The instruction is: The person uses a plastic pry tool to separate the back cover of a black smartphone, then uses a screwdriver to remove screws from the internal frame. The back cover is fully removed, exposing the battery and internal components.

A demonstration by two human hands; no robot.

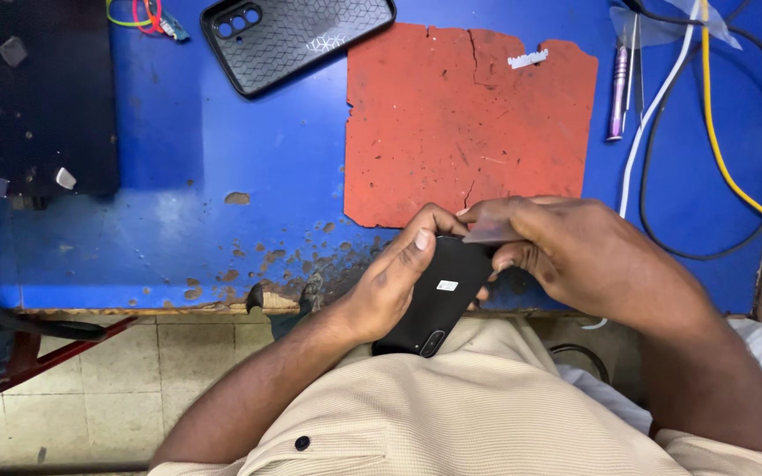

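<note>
My left hand [396, 278] grips a black phone [438, 295] by its side, back facing up, with a small white sticker on it. The phone sits over the near edge of the blue table [196, 185], above my lap. My right hand [575, 251] holds a thin flat card-like piece [489, 233] pressed against the phone's upper edge. Fingers of both hands meet at that edge.
A worn red mat [460, 123] lies just beyond my hands. A black phone case [297, 37] rests at the top. A metal tool [617, 92], white, black and yellow cables [716, 132] lie at the right. A black box [37, 97] stands at the left.
</note>
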